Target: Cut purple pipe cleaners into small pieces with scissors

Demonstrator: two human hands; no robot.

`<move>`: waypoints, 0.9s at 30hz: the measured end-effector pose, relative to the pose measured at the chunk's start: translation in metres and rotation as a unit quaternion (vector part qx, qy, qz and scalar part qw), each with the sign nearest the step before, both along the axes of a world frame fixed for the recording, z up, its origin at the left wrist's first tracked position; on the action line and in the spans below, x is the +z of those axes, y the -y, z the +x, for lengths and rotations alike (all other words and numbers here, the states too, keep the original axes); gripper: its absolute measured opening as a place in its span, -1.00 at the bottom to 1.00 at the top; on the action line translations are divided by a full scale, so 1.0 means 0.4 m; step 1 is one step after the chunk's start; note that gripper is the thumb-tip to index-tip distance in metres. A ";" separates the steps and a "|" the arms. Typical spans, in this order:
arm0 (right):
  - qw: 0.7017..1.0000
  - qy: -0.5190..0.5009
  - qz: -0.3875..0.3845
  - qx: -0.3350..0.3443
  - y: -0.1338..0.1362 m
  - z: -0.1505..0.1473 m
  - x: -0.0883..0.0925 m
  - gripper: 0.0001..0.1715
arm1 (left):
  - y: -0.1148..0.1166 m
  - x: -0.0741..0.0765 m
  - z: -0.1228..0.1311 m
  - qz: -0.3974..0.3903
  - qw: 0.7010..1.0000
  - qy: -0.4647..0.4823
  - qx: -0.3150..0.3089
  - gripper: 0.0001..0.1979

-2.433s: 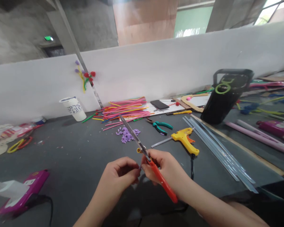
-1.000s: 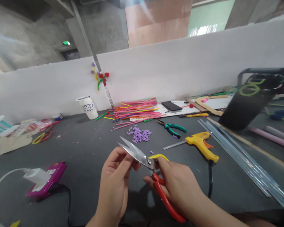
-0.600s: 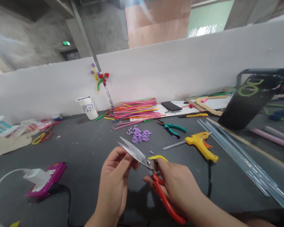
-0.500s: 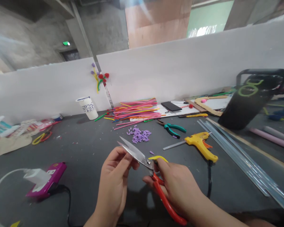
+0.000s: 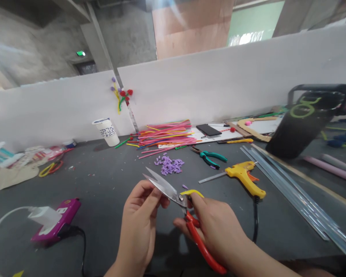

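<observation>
My right hand [image 5: 219, 221] grips a pair of scissors [image 5: 168, 189] with red handles, its blades slightly apart and pointing up to the left. A yellow curved strip [image 5: 194, 192] shows at the right hand's index finger; I cannot tell what it is. My left hand [image 5: 142, 215] is closed in a pinch right at the blades, thumb against fingers. Whatever it pinches, if anything, is hidden behind the blade and fingertips. Just beyond the blades lies a pile of short purple pieces [image 5: 169, 165], with one loose purple piece [image 5: 185, 186] nearer my hands.
Behind the pile lies a bundle of pink pipe cleaners [image 5: 164, 134]. To the right are teal-handled pliers [image 5: 213, 156], a yellow glue gun [image 5: 243, 177], clear glue sticks [image 5: 294, 192] and a black bottle [image 5: 302, 123]. On the left are a white cup [image 5: 106, 132] and a magenta power strip [image 5: 57, 221].
Almost nothing differs. Both hands and the scissors stay in place, with only a very slight shift of the left hand.
</observation>
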State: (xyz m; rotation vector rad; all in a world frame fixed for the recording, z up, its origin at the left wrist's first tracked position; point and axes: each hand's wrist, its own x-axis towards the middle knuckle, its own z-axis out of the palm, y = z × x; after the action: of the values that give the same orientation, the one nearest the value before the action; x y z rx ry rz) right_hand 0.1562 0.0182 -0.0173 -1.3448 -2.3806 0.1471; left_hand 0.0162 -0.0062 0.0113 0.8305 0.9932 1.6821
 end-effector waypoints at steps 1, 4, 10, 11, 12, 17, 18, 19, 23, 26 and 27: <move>1.000 0.002 0.002 0.001 -0.001 0.000 0.000 -0.53 | 0.000 0.000 0.000 -0.001 1.000 0.000 0.001 -0.94; 1.000 0.006 0.007 0.001 -0.002 -0.001 -0.002 -0.52 | 0.002 0.000 -0.001 -0.002 1.000 0.001 0.004 -0.95; 1.000 -0.001 0.009 0.002 -0.002 -0.002 -0.004 -0.49 | 0.003 0.003 -0.005 -0.004 1.000 0.002 0.007 -0.97; 1.000 -0.004 0.004 0.002 -0.002 -0.001 -0.003 -0.49 | 0.003 0.004 -0.006 -0.005 1.000 0.004 0.008 -0.97; 1.000 -0.010 -0.006 0.000 -0.002 0.000 -0.002 -0.50 | 0.004 0.006 -0.007 -0.007 1.000 0.005 0.010 -0.98; 0.992 -0.092 -0.085 0.010 -0.008 0.008 0.014 -0.62 | 0.001 0.010 -0.008 -0.022 1.000 0.000 0.011 -0.99; 0.990 -0.105 -0.092 0.008 -0.011 0.010 0.018 -0.66 | -0.001 0.010 -0.008 -0.025 1.000 -0.003 0.007 -0.99; 0.989 -0.115 -0.096 0.001 -0.016 0.012 0.021 -0.68 | -0.003 0.010 -0.008 -0.028 1.000 -0.006 0.003 -0.98; 0.984 -0.124 -0.114 -0.060 -0.052 0.034 0.030 -0.67 | -0.018 0.004 -0.020 -0.045 0.997 -0.061 0.005 -0.95; 0.982 -0.122 -0.100 -0.102 -0.093 0.061 0.026 -0.68 | -0.042 -0.010 -0.038 -0.066 0.978 -0.195 -0.009 -0.92; 0.982 -0.121 -0.089 -0.112 -0.106 0.070 0.023 -0.69 | -0.052 -0.018 -0.043 -0.077 0.964 -0.252 -0.027 -0.91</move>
State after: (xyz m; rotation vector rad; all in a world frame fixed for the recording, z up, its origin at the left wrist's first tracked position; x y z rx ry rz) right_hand 0.1841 0.0606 -0.0083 -1.5668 -2.0388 0.4410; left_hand -0.0010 0.0147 0.0043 1.2009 1.4106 1.3504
